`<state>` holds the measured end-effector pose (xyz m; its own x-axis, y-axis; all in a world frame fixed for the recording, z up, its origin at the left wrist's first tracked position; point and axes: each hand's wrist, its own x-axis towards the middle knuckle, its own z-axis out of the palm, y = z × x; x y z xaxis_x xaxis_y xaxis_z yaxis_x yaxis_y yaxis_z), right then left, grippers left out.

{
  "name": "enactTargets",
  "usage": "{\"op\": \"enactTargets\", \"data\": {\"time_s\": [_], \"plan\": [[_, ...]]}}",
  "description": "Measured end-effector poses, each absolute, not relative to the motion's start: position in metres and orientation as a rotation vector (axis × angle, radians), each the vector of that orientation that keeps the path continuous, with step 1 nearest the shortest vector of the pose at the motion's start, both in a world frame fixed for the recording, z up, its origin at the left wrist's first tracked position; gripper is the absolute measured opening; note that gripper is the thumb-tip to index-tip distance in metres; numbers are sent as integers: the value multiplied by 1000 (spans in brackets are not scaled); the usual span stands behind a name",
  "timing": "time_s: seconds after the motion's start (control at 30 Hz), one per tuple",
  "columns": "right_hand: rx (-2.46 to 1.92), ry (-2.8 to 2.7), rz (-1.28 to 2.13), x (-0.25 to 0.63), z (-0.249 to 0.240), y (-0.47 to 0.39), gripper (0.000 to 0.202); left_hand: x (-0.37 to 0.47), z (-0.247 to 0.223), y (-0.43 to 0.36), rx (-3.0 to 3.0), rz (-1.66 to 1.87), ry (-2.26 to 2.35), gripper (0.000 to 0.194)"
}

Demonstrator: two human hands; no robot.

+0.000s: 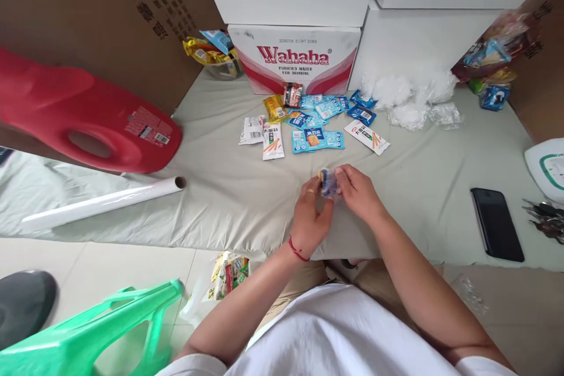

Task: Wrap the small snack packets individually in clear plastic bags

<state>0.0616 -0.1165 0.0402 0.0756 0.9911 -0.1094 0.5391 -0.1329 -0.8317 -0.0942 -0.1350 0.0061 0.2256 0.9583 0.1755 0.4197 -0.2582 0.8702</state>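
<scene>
Between my two hands is a small snack packet (328, 183), blue and yellow inside what looks like clear plastic; its exact kind is blurred. My left hand (312, 208) grips its left side between thumb and fingers, a red string round the wrist. Pinching the right edge is my right hand (358, 191). Just beyond lie light-blue snack packets (317, 140), a white packet with orange sticks printed on it (274, 142), a similar white packet (367, 136) to the right, a yellow packet (275, 109) and dark blue packets (362, 114).
A Wahaha water carton (295, 61) stands behind the packets. Crumpled clear plastic bags (409, 97) lie right of it. A plastic-wrap roll (106, 202) and red jug (88, 117) are left; a phone (497, 224) and keys (546, 217) right. A green stool (92, 329) stands below.
</scene>
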Motion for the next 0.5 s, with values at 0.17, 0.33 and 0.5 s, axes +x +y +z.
{"op": "enactTargets", "data": {"time_s": [0.17, 0.33, 0.5], "plan": [[-1809, -1324, 909, 90, 34, -148, 55, -61, 10, -161, 1961, 996, 832, 82], [-1628, -821, 1336, 114, 19, -160, 55, -46, -3, -152, 1859, 950, 588, 91], [-1524, -698, 1471, 146, 28, -156, 56, -69, 5, -139, 1789, 895, 579, 87]]}}
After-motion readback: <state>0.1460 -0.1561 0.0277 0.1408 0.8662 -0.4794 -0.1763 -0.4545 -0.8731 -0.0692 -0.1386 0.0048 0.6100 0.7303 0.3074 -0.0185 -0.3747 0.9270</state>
